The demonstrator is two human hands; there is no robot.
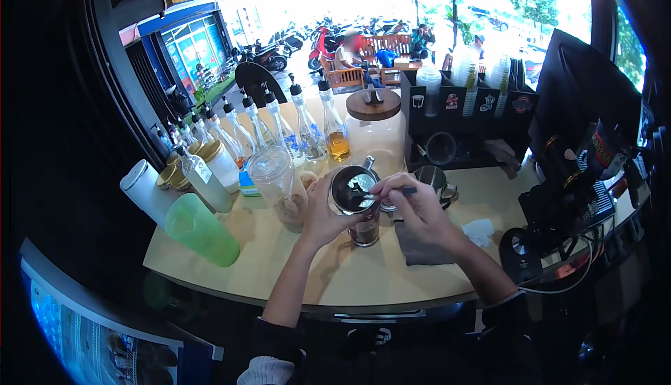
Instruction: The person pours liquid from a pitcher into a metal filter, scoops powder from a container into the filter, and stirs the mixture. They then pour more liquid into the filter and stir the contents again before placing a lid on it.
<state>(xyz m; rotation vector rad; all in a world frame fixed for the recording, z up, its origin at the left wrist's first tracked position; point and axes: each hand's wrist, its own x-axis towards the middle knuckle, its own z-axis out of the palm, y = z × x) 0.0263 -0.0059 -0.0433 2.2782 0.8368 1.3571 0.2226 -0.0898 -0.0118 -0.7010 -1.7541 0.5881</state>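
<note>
A metal pitcher (342,186), tilted so that its dark inside with some white stuff shows, is in my left hand (323,214), whose fingers wrap round its left side. My right hand (412,207) pinches a thin dark utensil (407,190) that reaches over the pitcher's opening. Below the pitcher stands a clear glass (365,232) with brown contents. Just left of my left hand is a clear plastic jar (283,193) with something brown inside. A dark folded cloth (428,245) lies under my right hand.
Pump and spout bottles (309,130) line the counter's back. A large wooden-lidded jar (375,137) stands behind the pitcher. A green tumbler (203,230) is at left. A black cup organizer (468,116), white tissue (479,232) and dark machine (559,196) are at right. People sit outside.
</note>
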